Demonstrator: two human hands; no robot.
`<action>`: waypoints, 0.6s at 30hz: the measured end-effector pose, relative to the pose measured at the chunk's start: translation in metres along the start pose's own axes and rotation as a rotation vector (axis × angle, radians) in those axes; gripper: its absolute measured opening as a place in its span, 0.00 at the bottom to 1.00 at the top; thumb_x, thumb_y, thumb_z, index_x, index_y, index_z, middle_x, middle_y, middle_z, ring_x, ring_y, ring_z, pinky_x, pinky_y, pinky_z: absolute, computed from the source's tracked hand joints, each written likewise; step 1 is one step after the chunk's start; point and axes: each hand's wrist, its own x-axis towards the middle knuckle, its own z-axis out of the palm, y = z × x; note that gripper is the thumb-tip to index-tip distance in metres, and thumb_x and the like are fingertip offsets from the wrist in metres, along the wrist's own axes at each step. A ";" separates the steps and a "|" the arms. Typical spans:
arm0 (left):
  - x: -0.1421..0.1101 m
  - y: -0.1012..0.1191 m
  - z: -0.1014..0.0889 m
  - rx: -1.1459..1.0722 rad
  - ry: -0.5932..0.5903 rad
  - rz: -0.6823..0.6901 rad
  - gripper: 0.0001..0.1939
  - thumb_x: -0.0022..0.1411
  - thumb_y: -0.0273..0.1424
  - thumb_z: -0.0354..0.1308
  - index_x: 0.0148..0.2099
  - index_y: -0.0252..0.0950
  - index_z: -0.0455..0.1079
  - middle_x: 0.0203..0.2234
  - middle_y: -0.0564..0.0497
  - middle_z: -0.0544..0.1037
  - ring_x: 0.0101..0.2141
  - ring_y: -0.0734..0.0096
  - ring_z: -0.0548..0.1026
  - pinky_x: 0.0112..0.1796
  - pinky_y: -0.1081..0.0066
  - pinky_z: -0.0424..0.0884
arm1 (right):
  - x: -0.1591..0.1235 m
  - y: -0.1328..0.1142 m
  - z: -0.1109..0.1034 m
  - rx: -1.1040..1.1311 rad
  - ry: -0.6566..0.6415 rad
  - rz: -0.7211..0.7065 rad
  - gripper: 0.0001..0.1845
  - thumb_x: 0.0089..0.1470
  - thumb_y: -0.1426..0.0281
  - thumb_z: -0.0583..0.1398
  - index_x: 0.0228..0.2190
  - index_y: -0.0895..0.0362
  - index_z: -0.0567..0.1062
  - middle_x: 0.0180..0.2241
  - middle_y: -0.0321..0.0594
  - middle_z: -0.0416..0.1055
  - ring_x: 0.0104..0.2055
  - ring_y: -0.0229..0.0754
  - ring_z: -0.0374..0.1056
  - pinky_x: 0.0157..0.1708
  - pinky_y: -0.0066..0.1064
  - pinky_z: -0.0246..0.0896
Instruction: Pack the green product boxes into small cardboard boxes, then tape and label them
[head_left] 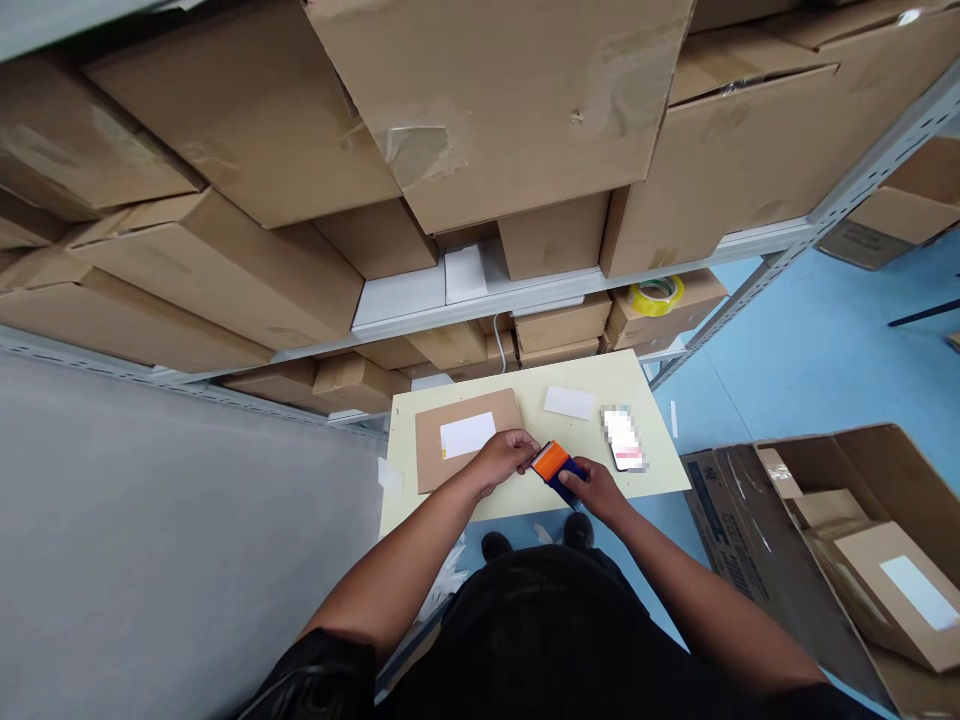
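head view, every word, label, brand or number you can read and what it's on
No text can be read.
Big carton at right: dark printing, too small and blurred.
Far carton: printing, too blurred.
Phone: screen pixelated.
White label on the box by the left hand: yellow mark, no readable words.
Parcel label in the big carton: nothing readable.

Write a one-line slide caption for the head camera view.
Beside a labelled carton on a pale table, the right hand grips an orange-and-blue object, the left hand at its orange end.
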 end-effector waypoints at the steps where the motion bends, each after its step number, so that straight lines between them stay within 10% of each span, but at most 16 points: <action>1: 0.002 -0.002 0.001 -0.002 0.020 -0.002 0.21 0.55 0.50 0.63 0.33 0.37 0.70 0.22 0.56 0.70 0.24 0.74 0.67 0.29 0.72 0.65 | 0.003 0.000 -0.001 0.011 -0.009 0.003 0.28 0.53 0.43 0.62 0.30 0.56 0.76 0.23 0.36 0.70 0.29 0.42 0.64 0.28 0.30 0.56; 9: 0.037 0.009 -0.049 0.361 0.350 0.156 0.16 0.65 0.42 0.53 0.38 0.37 0.75 0.24 0.53 0.75 0.26 0.68 0.70 0.32 0.70 0.66 | 0.002 0.033 -0.024 -0.009 0.003 0.162 0.32 0.50 0.39 0.62 0.22 0.56 0.73 0.18 0.35 0.66 0.23 0.39 0.61 0.24 0.29 0.50; 13: 0.064 0.033 -0.069 0.734 0.129 0.259 0.11 0.64 0.38 0.58 0.34 0.39 0.76 0.30 0.50 0.79 0.34 0.62 0.75 0.40 0.68 0.69 | -0.023 0.067 -0.033 0.129 0.006 0.296 0.34 0.50 0.38 0.61 0.23 0.58 0.74 0.20 0.39 0.73 0.24 0.42 0.67 0.26 0.31 0.57; 18: 0.114 0.043 -0.036 1.170 -0.028 0.136 0.05 0.62 0.30 0.61 0.39 0.36 0.77 0.43 0.37 0.80 0.46 0.51 0.78 0.49 0.62 0.70 | -0.032 0.084 -0.018 0.172 0.059 0.344 0.35 0.53 0.38 0.60 0.24 0.58 0.78 0.19 0.43 0.74 0.25 0.46 0.71 0.25 0.33 0.61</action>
